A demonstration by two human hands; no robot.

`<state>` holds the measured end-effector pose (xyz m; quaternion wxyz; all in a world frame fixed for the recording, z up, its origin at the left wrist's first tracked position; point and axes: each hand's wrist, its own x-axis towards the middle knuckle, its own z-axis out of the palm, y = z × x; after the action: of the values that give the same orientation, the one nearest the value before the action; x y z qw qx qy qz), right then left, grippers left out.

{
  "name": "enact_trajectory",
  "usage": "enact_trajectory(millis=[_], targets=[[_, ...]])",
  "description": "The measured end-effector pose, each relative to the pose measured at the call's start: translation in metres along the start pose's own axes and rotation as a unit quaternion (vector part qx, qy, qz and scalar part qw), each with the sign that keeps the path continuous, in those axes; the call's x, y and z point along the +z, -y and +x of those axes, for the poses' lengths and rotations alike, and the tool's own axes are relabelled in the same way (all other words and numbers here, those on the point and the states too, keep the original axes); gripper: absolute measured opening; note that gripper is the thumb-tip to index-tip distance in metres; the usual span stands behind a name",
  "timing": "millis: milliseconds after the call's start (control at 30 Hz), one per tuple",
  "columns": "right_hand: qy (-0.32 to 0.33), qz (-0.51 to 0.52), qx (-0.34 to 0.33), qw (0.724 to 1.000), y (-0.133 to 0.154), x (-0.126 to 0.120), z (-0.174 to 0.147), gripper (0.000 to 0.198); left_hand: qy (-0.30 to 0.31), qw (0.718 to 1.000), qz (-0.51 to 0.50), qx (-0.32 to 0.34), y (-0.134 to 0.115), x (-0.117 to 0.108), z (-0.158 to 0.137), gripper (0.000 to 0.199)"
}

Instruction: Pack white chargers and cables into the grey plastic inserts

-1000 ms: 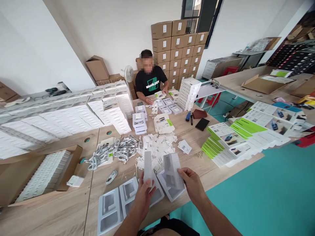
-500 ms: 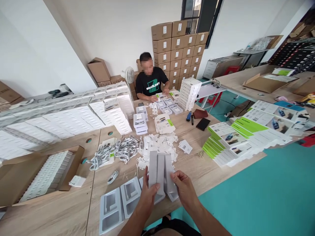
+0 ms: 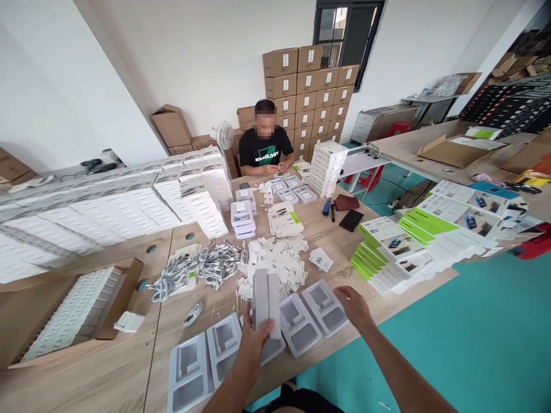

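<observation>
A nested stack of grey plastic trays [image 3: 267, 304] stands upright in my left hand [image 3: 257, 332], thumb across its near side and fingers behind. My right hand [image 3: 355, 307] is at the right edge of a single plastic tray [image 3: 326, 312], its curled fingertips on the rim. That tray rests at the right end of a row along the table's near edge. Beside it lies another tray [image 3: 298, 330]; one more is partly hidden under my left hand. Further left are two more trays, one [image 3: 224, 338] beside the leftmost [image 3: 189, 364]. Their moulded compartments face up and look bare.
Beyond the trays lie loose white card pieces [image 3: 275, 258], bundled white cables [image 3: 217, 261] and a coiled cable [image 3: 193, 314]. An open carton [image 3: 124, 298] stands left; printed box sleeves [image 3: 391, 246] fan out right. A co-worker [image 3: 267, 146] sits opposite, near stacked white boxes [image 3: 328, 169].
My right hand has moved right, away from the stack, with a tray that now lies at the row's right end. My left hand still holds the remaining stack, shifted slightly left.
</observation>
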<state>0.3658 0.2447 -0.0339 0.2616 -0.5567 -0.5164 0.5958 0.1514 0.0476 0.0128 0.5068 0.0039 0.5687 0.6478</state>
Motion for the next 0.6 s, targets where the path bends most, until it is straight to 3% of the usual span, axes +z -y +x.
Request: enact_trajectory(millis=[100,167,233,267,333,433,500,600], targets=[[0.078,0.003,-0.038,0.996,0.013,0.058,-0.044,0.033,0.001,1.000,0.031,-0.005,0.009,0.014,0.000,0.113],[0.163,0.080,-0.055,0.982,0.021,0.092,-0.073,0.034,0.020,1.000,0.010,-0.002,0.014,0.022,0.000,0.113],[0.188,0.164,-0.051,0.967,0.026,0.101,-0.086,0.035,0.037,0.999,-0.014,-0.001,0.017,0.025,0.002,0.108],[0.180,0.184,-0.049,0.965,0.027,0.093,-0.085,0.035,0.038,0.999,-0.026,-0.003,0.017,0.023,0.003,0.104],[0.135,0.154,-0.056,0.977,0.027,0.056,-0.067,0.036,0.028,0.998,-0.044,-0.017,0.017,0.014,0.007,0.093],[0.025,0.021,-0.112,0.993,0.021,-0.028,-0.019,0.043,-0.003,0.996,-0.075,-0.041,0.017,-0.006,0.012,0.067],[-0.003,-0.057,-0.109,0.992,0.013,-0.076,0.012,0.048,-0.014,0.994,-0.101,-0.048,0.016,-0.018,0.013,0.051],[-0.060,-0.126,-0.085,0.987,-0.003,-0.118,0.039,0.047,-0.005,0.988,-0.143,-0.049,0.011,-0.028,0.011,0.041]])
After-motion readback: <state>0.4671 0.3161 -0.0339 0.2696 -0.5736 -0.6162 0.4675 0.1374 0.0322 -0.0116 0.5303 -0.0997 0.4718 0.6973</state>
